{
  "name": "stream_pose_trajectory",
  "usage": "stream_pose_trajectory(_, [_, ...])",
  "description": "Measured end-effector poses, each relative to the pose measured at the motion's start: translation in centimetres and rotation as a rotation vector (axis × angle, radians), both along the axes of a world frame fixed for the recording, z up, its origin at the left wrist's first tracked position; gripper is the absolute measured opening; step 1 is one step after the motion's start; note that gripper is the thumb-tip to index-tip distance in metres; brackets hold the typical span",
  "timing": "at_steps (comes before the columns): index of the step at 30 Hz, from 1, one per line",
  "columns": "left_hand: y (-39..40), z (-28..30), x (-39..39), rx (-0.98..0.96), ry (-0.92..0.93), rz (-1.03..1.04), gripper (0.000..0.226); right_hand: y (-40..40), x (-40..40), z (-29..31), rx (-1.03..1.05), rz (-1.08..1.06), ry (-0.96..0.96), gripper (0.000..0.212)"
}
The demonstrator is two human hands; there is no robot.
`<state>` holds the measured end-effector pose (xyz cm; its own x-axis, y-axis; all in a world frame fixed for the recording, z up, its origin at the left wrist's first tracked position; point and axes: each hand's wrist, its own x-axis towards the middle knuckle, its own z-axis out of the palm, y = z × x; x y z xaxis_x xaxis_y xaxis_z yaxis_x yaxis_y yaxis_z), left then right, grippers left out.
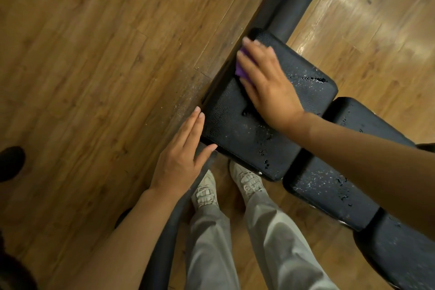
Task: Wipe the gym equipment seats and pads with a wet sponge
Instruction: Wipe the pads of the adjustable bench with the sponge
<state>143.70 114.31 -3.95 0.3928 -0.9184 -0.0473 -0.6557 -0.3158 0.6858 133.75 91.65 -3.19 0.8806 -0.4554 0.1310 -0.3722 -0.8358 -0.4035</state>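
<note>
Right forearm nearest the lens; sponge at work on the seat pad.

We note the right hand (pixel 268 85) flat, fingers spread, pressing a purple sponge (pixel 242 66) onto the seat pad (pixel 247 129), near its 11 o'clock end. The left hand (pixel 181 155), open and holding nothing, rests at the pad's 8 o'clock edge, probably to brace. The pad's long axis runs from 11 to 5 o'clock, continuing into a second pad (pixel 329 186); water beads on both.

wet textured seat pad (pixel 237 125), glossy wood floor (pixel 94 54)
</note>
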Motion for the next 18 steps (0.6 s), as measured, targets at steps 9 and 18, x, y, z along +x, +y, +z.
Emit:
stream_pose_trajectory(9, [0.2, 0.0, 0.6, -0.052, 0.026, -0.004, 0.064, 10.4, -0.9, 0.9, 0.259, -0.05, -0.013, 0.049])
stream_pose_trajectory(18, [0.1, -0.2, 1.6, -0.041, 0.026, -0.09, 0.062, 11.1, -4.5, 0.9, 0.085, 0.184, 0.112, 0.047])
